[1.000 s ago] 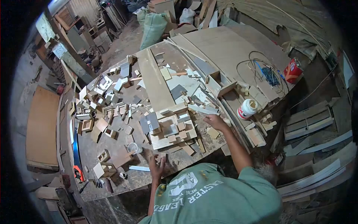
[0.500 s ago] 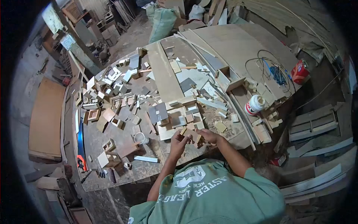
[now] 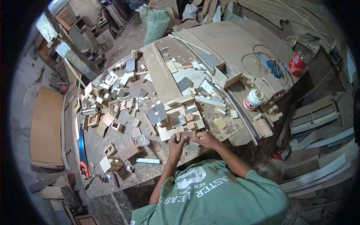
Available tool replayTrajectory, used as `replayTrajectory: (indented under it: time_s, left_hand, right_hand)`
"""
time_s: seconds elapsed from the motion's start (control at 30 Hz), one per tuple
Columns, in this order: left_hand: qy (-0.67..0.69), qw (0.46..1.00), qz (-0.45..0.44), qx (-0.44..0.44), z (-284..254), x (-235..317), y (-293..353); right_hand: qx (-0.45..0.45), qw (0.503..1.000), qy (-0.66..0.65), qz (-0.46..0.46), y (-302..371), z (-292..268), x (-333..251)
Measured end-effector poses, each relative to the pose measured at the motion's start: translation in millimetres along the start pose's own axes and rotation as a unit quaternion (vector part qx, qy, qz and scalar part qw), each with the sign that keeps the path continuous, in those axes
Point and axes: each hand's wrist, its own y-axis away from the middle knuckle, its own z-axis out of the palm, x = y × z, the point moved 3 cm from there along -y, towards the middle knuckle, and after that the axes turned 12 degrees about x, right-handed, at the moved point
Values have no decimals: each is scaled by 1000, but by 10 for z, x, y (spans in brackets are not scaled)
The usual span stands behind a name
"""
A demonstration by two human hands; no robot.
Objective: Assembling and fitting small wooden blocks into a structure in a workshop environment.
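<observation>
Close to my body, at the near edge of the workbench (image 3: pixel 151 170), both hands hold a small wooden piece (image 3: pixel 186 134) with a flat middle and a raised strip at each end. My left hand (image 3: pixel 176 146) is closed around its left end. The fingers of my right hand (image 3: pixel 205 140) are bent against its right end. My fingers partly hide its lower side. Just beyond lies a pale wooden board (image 3: pixel 165 134) bearing small blocks and box-like compartments, with a grey flat piece (image 3: pixel 156 114) on its left side.
Wood offcuts (image 3: pixel 109 93) crowd the bench's left half. A clear plastic cup (image 3: pixel 141 140) and a white strip (image 3: pixel 148 161) lie left of my hands. A blue-bladed handsaw (image 3: pixel 82 150) lies at the left edge. On the right stand a white glue bottle (image 3: pixel 253 100) and a red can (image 3: pixel 297 64).
The wooden piece has turned from a slant to nearly level, its strips now at left and right. Both hands have shifted slightly with it. The whole view has also moved a little.
</observation>
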Motion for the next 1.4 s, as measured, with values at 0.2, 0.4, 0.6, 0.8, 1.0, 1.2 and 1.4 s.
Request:
replayTrajectory:
  time_s: [0.2,0.4,0.6,0.8,1.0,1.2,1.4]
  left_hand:
    - [-10,999,-22,-40,18,-14,82]
    - [-11,991,-77,-108,-47,-141,144]
    - [-109,973,-138,-148,-208,-406,227]
    - [-174,948,-205,-171,-174,-428,414]
    - [-186,949,-184,-177,-337,-656,405]
    - [-169,963,-162,-132,-664,-783,430]
    - [-75,972,-218,-51,-821,-527,640]
  right_hand:
    - [54,992,117,-18,60,-27,-25]
    - [19,983,155,-97,185,50,122]
    - [-60,978,191,-55,358,84,61]
    - [-116,962,248,-12,496,259,290]
    - [-103,971,215,34,483,311,565]
    - [77,957,275,42,208,-97,713]
    - [116,908,402,33,-63,-365,255]
